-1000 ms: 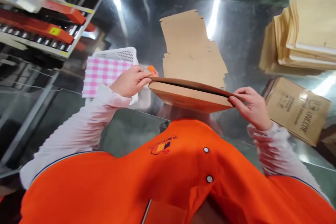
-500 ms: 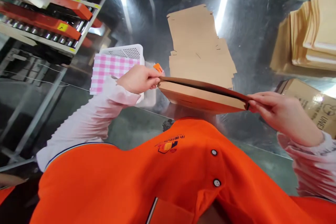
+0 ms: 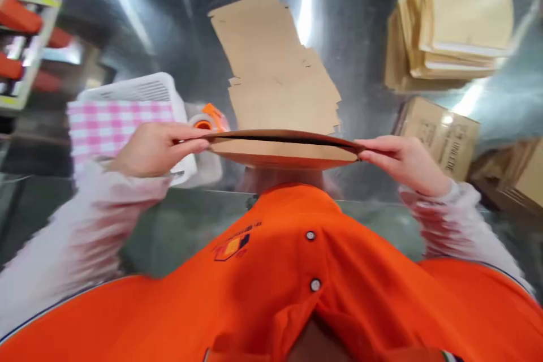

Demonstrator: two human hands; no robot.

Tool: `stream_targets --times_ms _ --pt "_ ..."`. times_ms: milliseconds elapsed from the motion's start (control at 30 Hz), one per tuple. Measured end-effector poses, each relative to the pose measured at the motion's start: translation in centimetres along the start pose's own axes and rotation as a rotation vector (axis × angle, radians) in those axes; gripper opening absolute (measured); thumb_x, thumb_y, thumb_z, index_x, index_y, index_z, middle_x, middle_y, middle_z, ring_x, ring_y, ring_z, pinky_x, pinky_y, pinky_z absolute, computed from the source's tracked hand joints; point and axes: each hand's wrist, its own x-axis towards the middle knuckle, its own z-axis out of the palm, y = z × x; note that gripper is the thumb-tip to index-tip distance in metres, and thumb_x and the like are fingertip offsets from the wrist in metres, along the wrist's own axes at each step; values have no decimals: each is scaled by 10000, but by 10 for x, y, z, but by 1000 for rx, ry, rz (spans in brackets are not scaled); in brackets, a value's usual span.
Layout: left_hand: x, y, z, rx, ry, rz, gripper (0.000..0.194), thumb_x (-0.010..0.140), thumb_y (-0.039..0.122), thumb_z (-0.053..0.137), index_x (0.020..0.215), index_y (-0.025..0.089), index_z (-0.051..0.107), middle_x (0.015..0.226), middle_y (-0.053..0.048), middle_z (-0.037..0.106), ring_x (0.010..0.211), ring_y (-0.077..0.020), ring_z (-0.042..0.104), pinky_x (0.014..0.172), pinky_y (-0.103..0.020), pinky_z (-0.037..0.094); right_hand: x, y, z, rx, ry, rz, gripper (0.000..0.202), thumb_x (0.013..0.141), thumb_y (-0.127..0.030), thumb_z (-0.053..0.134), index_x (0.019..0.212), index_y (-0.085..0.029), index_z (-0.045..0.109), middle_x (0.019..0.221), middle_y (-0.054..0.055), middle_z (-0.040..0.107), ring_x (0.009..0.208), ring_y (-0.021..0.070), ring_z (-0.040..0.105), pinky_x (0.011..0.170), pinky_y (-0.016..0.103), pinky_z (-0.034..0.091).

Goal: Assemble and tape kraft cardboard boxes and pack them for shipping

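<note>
A shallow brown cardboard box (image 3: 280, 150) is held edge-on in front of my orange shirt, at the near side of the metal table. Its lid flap bows a little, leaving a dark narrow gap along the top. My left hand (image 3: 156, 147) pinches the left corner between thumb and fingers. At the opposite corner, my right hand (image 3: 407, 161) has the same kind of pinch grip. Just beyond the box lies a flat, unfolded cardboard blank (image 3: 275, 62), its near end partly hidden by the box.
Left of the box are a white plastic basket (image 3: 172, 87) with a pink checked cloth (image 3: 121, 110) and an orange tape dispenser (image 3: 216, 117). Stacked brown envelopes (image 3: 466, 11) and a printed carton (image 3: 441, 130) stand right. More cardboard (image 3: 521, 175) shows at the right edge.
The view has swung right, so the table items sit further left. The box has become more level, with both hands still pinching its corners. More cardboard has come into view at right.
</note>
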Motion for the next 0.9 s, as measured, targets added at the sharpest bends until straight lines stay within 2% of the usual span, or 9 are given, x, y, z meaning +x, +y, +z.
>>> stream_targets --times_ms 133,200,367,500,567,733,833,900 --pt "8 -28 1 122 17 37 488 945 637 551 1184 314 829 1227 62 805 1187 -285 727 1013 -357 578 3 -1 5 -61 1 -14 308 993 -361 667 1210 -234 845 1003 48 837 840 205 769 788 287 589" --pt "11 -35 2 147 17 36 470 953 662 544 1168 358 830 1217 98 804 1199 -286 726 1001 -360 593 2 0 7 -85 10 -23 307 995 -338 666 1221 -223 839 990 48 836 831 193 763 798 275 575" --pt "9 -33 1 121 30 35 481 953 676 542 1198 371 822 1232 103 799 1231 -299 714 1044 -393 587 -3 2 10 -106 49 -65 297 1001 -316 657 1214 -217 838 972 59 830 820 189 754 802 277 569" --pt "7 -32 3 151 18 61 485 974 656 529 1215 349 817 1264 86 791 1236 -294 713 997 -372 597 -8 3 11 -169 61 -117 304 1028 -329 627 1233 -223 825 946 63 818 808 185 744 781 277 571" --pt "3 -33 8 164 63 113 446 988 635 526 1206 376 817 1244 99 796 1209 -277 728 989 -358 594 -12 1 12 -212 74 -157 323 1050 -344 591 1245 -220 817 980 76 811 841 187 751 782 279 584" --pt "-15 -37 32 138 278 224 392 1037 588 485 1259 457 781 1207 88 805 1170 -280 747 938 -376 580 -22 3 18 -250 82 -228 356 1086 -394 535 1259 -234 802 1186 102 798 993 208 771 869 318 635" --pt "-23 -36 40 159 310 260 401 1055 551 459 1307 433 748 1205 39 806 1152 -292 751 837 -366 559 -24 12 21 -208 80 -287 363 1093 -419 540 1274 -235 795 1146 108 802 974 202 775 861 307 641" --pt "-26 -33 41 187 277 274 451 1064 564 417 1334 372 724 1223 -23 800 1150 -310 751 845 -388 558 -23 18 22 -176 87 -305 365 1088 -442 557 1270 -237 798 1099 112 804 939 200 776 847 303 643"
